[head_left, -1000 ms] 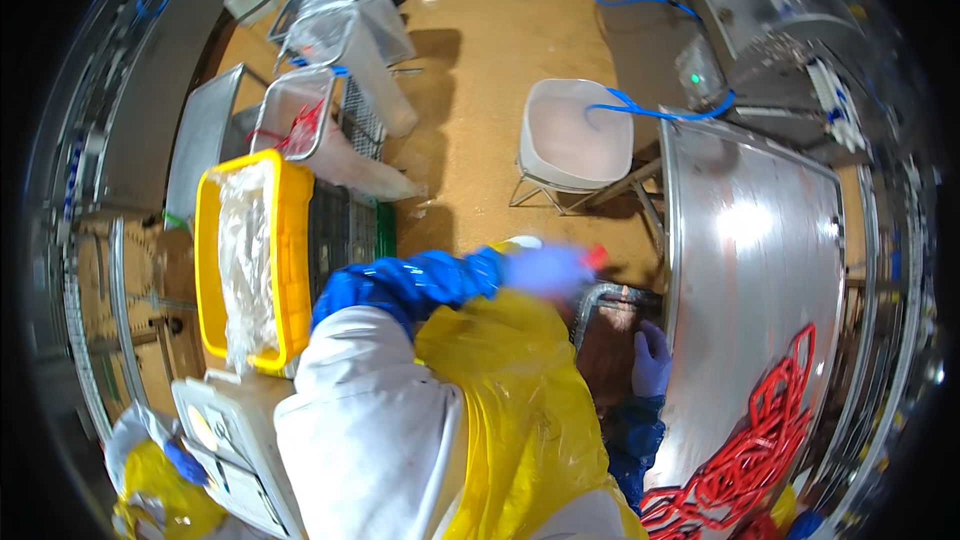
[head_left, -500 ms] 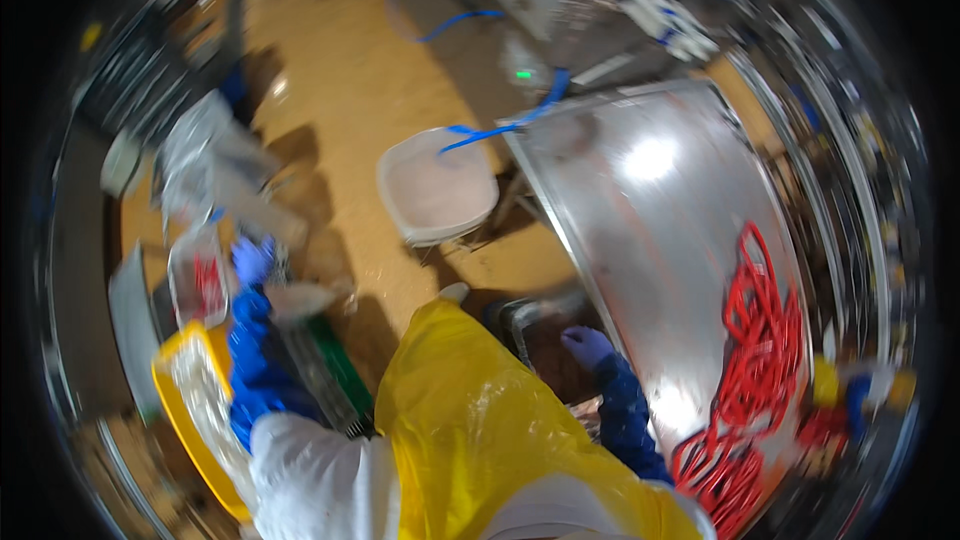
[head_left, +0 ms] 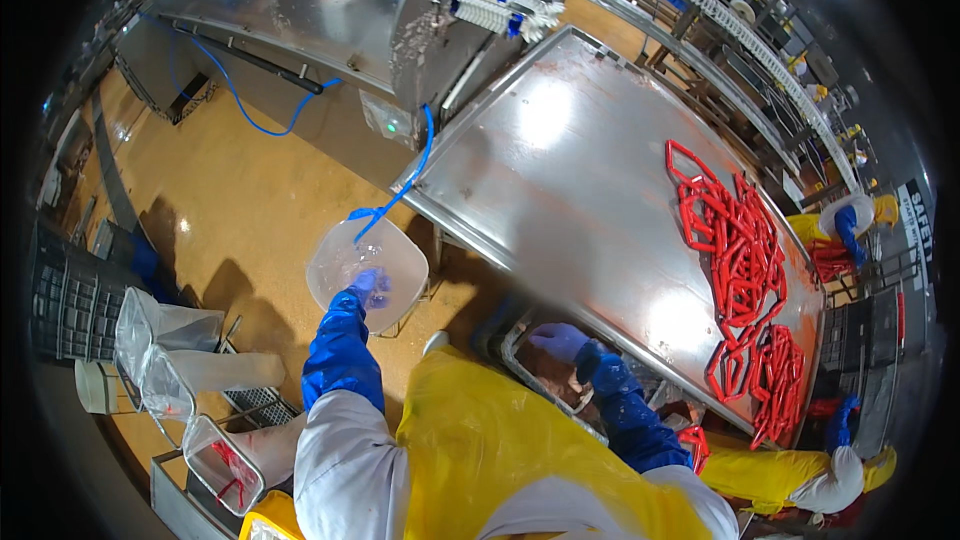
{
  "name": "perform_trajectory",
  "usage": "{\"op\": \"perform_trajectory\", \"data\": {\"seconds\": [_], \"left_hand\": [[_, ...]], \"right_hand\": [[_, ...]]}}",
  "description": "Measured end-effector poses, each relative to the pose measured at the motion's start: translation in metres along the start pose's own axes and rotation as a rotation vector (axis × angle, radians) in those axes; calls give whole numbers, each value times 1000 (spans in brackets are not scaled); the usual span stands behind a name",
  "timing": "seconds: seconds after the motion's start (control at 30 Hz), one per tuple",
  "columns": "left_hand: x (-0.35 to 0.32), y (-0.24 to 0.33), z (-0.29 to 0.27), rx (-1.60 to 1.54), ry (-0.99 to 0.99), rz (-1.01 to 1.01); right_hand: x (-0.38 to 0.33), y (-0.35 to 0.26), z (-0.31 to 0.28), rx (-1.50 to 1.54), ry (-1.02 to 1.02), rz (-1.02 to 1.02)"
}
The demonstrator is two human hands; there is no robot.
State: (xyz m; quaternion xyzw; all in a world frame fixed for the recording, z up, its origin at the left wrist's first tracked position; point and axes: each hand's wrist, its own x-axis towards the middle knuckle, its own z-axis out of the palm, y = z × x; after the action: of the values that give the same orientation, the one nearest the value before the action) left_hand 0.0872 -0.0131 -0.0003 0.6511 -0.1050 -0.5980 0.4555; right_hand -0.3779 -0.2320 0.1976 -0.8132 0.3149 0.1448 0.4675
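My left hand [head_left: 368, 287], in a purple glove and blue sleeve cover, reaches into a white tub [head_left: 322, 292] with what looks like clear water in it. Its fingers look spread, though blurred, and nothing shows in them. A blue hose [head_left: 425, 155] hangs over the far rim of that tub. My right hand [head_left: 560, 341], gloved the same way, hovers open over a bin [head_left: 512, 348] of pinkish contents beside the metal table. I see nothing in its fingers. Red linked sausages [head_left: 735, 250] lie in a long heap on the metal table [head_left: 560, 210].
Bag-lined bins [head_left: 205, 370] stand at the left, one [head_left: 215, 475] with red scraps inside. A yellow bin [head_left: 272, 518] is at my lower left. A large steel machine [head_left: 300, 10] lies beyond the table. Another person [head_left: 780, 480] in yellow works at the right.
My left hand has moved from the lined bins at the left into the white tub. My view has turned left. My right hand stays near the bin by the table.
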Motion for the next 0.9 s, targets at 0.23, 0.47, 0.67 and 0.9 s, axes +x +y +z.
{"op": "perform_trajectory", "data": {"seconds": [0.23, 0.47, 0.67, 0.9], "left_hand": [[-188, 156, 188, -31, -1119, 73], [-364, 149, 244, 261, -1048, 641], [-186, -125, 176, 831, 197, 319], [-151, -111, 140, 1392, -31, 942]], "right_hand": [[56, -108, 35, 593, -133, -275], [-200, -141, 2, 674, -196, -527], [-175, 108, 127, 264, -120, 103], [-127, 98, 28, 86, 273, -70]]}}
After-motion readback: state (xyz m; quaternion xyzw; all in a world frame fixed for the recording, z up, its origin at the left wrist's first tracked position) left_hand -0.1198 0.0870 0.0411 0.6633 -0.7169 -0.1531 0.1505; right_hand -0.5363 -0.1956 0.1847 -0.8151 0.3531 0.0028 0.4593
